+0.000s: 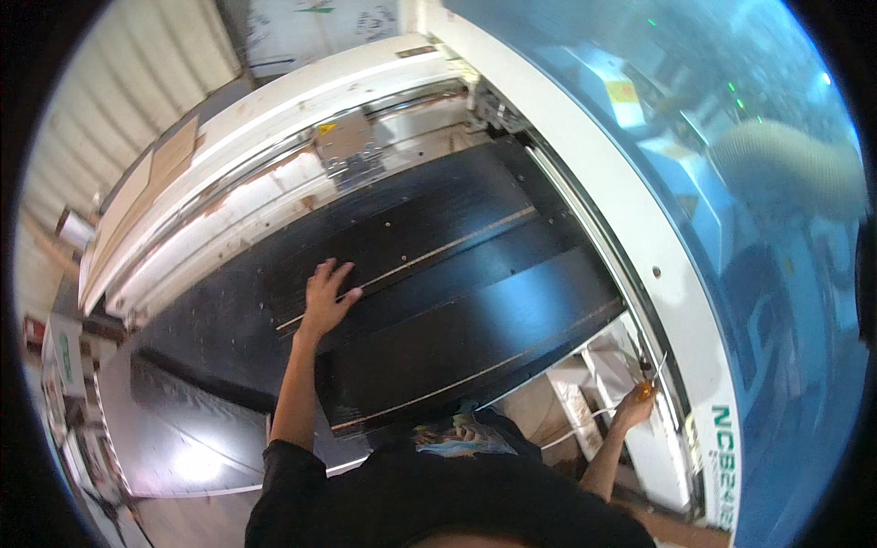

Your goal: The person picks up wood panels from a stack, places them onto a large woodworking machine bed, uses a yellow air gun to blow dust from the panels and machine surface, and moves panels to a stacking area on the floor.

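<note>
My left hand (pixel 327 300) is open, fingers spread, over the left end of a long black board (pixel 438 224) with a pale front edge. Whether the fingertips press on it, I cannot tell. Nearer to me lies a second black board (pixel 484 329), also with a pale edge. Both rest on the dark bed (pixel 215 283) of a large white machine. Low on the right, my right hand (pixel 635 408) is closed round an air blow gun (pixel 648 388) with an orange body and thin nozzle. A white hose (pixel 566 438) runs towards that hand.
A white machine beam (pixel 630 192) with a blue cover crosses the right side. A metal clamp block (pixel 347 146) sits on the far rail. A grey side table (pixel 196 434) adjoins the bed at lower left. A ribbed duct (pixel 786 169) hangs at upper right.
</note>
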`<state>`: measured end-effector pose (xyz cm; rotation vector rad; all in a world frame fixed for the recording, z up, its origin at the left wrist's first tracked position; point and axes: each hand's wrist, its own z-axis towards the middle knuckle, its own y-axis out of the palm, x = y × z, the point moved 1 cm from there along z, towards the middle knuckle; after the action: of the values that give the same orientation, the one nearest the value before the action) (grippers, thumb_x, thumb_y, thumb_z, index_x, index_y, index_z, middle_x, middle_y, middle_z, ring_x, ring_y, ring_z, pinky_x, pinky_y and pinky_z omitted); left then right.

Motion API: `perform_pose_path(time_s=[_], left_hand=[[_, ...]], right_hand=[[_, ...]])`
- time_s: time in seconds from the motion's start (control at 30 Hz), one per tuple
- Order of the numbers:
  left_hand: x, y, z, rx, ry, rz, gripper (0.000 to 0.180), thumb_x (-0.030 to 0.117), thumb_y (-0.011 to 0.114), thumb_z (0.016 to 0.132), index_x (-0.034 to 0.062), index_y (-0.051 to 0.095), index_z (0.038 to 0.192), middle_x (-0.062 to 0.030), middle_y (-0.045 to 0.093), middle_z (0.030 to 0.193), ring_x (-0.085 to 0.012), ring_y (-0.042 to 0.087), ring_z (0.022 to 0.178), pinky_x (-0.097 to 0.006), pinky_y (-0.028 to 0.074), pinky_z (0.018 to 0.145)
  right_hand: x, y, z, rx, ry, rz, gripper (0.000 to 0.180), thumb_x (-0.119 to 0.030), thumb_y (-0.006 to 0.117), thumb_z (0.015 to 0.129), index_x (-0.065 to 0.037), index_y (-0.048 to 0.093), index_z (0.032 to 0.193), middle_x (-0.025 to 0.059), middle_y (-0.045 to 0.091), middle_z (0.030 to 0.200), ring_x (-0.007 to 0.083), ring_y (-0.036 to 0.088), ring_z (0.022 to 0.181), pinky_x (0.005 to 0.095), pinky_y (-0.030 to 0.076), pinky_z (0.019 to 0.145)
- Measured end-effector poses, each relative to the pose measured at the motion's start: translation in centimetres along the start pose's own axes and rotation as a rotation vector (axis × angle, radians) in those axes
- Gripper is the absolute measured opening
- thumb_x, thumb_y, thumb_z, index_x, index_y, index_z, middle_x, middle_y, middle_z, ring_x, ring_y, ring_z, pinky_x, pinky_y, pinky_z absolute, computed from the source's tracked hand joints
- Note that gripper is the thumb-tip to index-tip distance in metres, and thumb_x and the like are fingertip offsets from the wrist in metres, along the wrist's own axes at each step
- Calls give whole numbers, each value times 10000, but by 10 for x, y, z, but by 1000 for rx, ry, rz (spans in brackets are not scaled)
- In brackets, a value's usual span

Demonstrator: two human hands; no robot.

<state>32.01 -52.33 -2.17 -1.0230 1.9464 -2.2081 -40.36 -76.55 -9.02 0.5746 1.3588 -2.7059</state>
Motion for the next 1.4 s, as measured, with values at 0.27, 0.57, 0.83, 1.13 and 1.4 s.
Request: perform_pose_path(time_s=[0.27,0.57,0.83,1.13,1.4], left_hand=[[-56,-17,-115,382,-793,100,927,665,713,811,246,359,1559,-333,304,1567,-496,301,1450,-618,291,1134],[-15,-15,-118,484,-853,32,753,411,821,793,266,499,1458,-229,432,1499,-392,461,1341,-508,407,1077],[-32,-79,-165,501,-1008,31,642,596,730,824,205,632,1323,-252,644,1178,-430,599,1152,-521,498,969],[-77,-130,-309,869,-1107,97,562,519,727,871,167,646,1301,-235,655,1183,-425,598,1146,-538,488,956],[-66,-82,-312,697,-1128,90,779,610,660,887,230,426,1525,-341,220,1600,-528,131,1506,-733,155,1140]], right_hand=[[-308,28,28,-238,-561,580,384,-162,653,926,-29,609,1283,216,569,1333,406,501,1276,509,390,1084],[-483,186,58,-792,-750,232,717,-539,609,937,-26,528,1432,285,541,1382,471,496,1299,542,423,1081],[-482,186,79,-1292,-446,438,574,-470,648,967,93,659,1075,209,692,1035,308,657,961,419,486,902],[-471,45,-58,-1495,-204,807,533,-415,683,964,-9,571,1291,93,584,1213,213,530,1087,356,415,981],[-476,-62,-270,-2136,-67,1003,497,-282,676,972,-8,540,1364,123,624,1195,212,613,1023,337,538,832]])
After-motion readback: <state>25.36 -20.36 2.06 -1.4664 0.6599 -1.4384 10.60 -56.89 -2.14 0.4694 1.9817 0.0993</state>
